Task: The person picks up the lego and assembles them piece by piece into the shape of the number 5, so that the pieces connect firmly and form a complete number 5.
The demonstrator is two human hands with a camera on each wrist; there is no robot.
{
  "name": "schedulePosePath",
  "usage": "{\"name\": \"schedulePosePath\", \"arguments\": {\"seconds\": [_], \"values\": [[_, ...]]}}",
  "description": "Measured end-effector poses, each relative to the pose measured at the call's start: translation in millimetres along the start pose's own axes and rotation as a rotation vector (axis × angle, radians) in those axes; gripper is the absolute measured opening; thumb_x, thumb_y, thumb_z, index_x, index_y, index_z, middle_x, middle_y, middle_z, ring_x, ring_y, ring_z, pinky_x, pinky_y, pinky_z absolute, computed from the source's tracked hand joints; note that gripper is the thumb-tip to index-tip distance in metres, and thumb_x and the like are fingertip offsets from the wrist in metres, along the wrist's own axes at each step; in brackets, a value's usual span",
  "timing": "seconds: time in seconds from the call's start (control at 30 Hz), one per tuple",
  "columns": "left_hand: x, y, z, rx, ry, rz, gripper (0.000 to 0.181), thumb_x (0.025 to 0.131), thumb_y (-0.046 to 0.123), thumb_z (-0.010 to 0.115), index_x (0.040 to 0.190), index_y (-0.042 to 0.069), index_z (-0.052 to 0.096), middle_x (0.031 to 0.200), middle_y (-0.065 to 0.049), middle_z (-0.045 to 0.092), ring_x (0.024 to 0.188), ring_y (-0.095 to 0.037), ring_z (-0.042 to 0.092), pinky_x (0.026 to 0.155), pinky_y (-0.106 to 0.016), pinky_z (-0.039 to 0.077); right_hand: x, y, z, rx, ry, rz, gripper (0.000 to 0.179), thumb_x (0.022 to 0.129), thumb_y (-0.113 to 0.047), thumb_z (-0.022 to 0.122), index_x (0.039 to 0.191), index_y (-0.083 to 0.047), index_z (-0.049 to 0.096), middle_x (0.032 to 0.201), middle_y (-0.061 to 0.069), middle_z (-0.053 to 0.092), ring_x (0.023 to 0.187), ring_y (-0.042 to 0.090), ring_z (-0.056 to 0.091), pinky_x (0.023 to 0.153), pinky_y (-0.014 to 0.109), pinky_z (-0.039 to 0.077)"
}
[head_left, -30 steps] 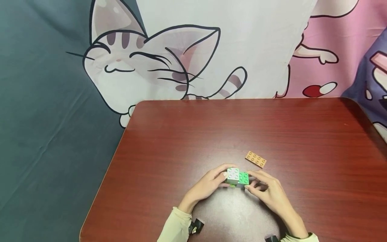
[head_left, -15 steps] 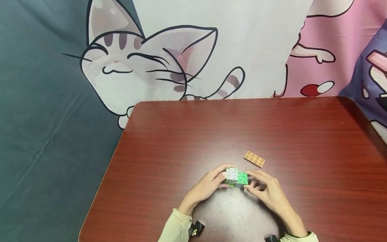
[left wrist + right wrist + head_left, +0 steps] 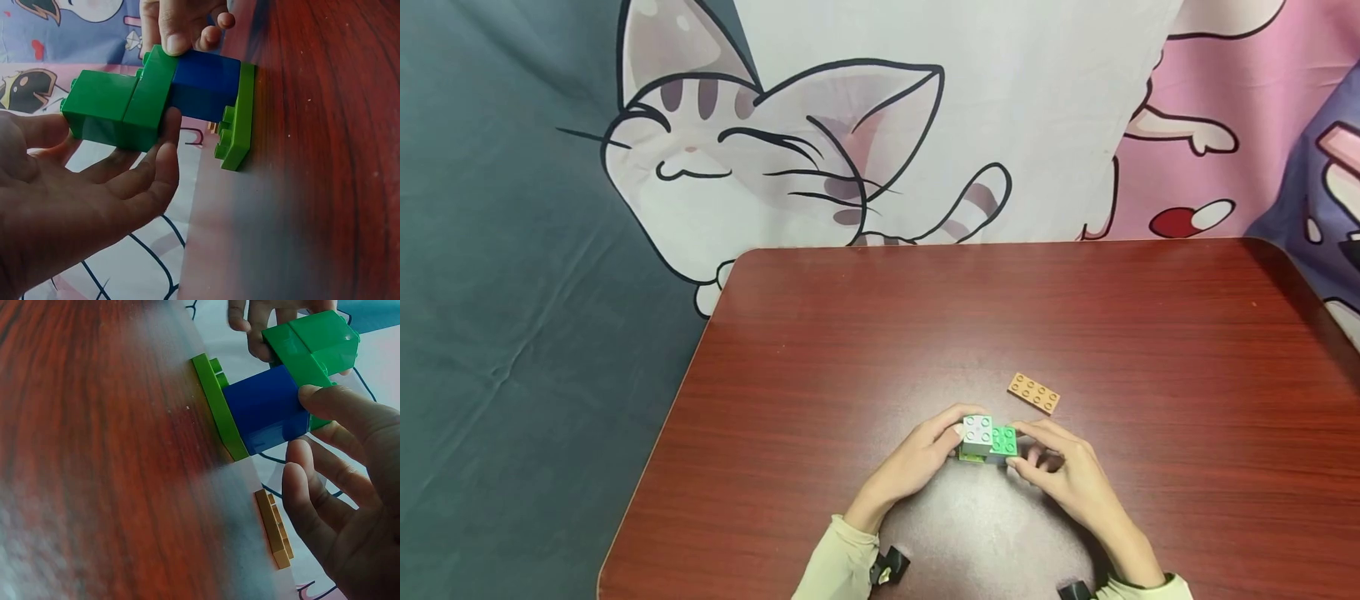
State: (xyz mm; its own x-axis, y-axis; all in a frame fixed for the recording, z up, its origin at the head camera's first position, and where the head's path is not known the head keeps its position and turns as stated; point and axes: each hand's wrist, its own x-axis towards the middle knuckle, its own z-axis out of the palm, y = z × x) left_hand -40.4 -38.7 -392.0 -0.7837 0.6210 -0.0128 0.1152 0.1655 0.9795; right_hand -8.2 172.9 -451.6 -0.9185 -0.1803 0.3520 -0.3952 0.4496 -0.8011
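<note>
A small stack of toy building bricks stands on the table. In the left wrist view its light green base plate lies lowest, with a blue brick on one end. A flatter green brick rests across the blue one and juts past it. On the jutting end sits a square green brick, which looks pale from above. My left hand holds the green bricks from the left, thumb and fingers around them. My right hand pinches the stack's right end where green meets blue, thumb on the near side.
A tan flat brick with two rows of studs lies beyond the stack, slightly right. The reddish-brown table ends at a curtain with cartoon cats. Black wrist devices show near both sleeves.
A finger of my left hand has drawn away from the low near side, baring more of the light green plate. The stack and the right hand stay in place.
</note>
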Motion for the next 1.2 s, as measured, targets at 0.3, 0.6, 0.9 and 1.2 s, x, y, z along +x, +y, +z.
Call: {"name": "schedulePosePath", "arguments": {"seconds": [0.3,0.6,0.9,1.2], "values": [[-0.2,-2.4,2.5,0.039,0.022,0.019,0.031,0.092,0.012,0.031,0.117,0.021,0.048,0.096,0.005,0.055,0.083,-0.019,0.053,0.07,-0.034,0.044,2.9,-15.2,-4.3,-0.01,-0.003,0.007,0.04,0.062,0.005,0.072,0.099,-0.001,0.059,0.081,0.004,0.057,0.055,0.012,0.051,0.046,0.018,0.043],[0.8,-4.9,0.7,0.059,0.0,0.01,0.032,0.092,0.012,0.031,0.119,0.02,0.047,0.097,0.0,0.056,0.082,-0.014,0.051,0.071,-0.03,0.044,4.1,-17.0,-5.5,-0.038,-0.004,-0.002,0.041,0.061,0.004,0.073,0.099,-0.001,0.059,0.078,0.006,0.058,0.055,0.012,0.052,0.046,0.017,0.043],[6.0,-35.4,3.1,0.09,-0.015,0.051,0.031,0.094,0.026,0.029,0.122,0.029,0.043,0.105,0.01,0.053,0.096,-0.006,0.049,0.084,-0.026,0.038,-1.3,-5.7,-10.5,-0.046,-0.038,-0.008,0.049,0.067,-0.004,0.071,0.112,-0.006,0.053,0.087,0.005,0.057,0.06,0.006,0.053,0.049,0.017,0.045],[6.7,-36.4,1.5,0.095,-0.021,0.072,0.032,0.094,0.024,0.031,0.124,0.021,0.043,0.105,0.01,0.053,0.095,-0.006,0.049,0.084,-0.025,0.038,7.3,10.5,-40.7,-0.303,-0.006,0.047,0.044,0.073,-0.011,0.067,0.114,-0.007,0.052,0.093,0.002,0.059,0.065,0.008,0.056,0.055,0.026,0.048]]}}
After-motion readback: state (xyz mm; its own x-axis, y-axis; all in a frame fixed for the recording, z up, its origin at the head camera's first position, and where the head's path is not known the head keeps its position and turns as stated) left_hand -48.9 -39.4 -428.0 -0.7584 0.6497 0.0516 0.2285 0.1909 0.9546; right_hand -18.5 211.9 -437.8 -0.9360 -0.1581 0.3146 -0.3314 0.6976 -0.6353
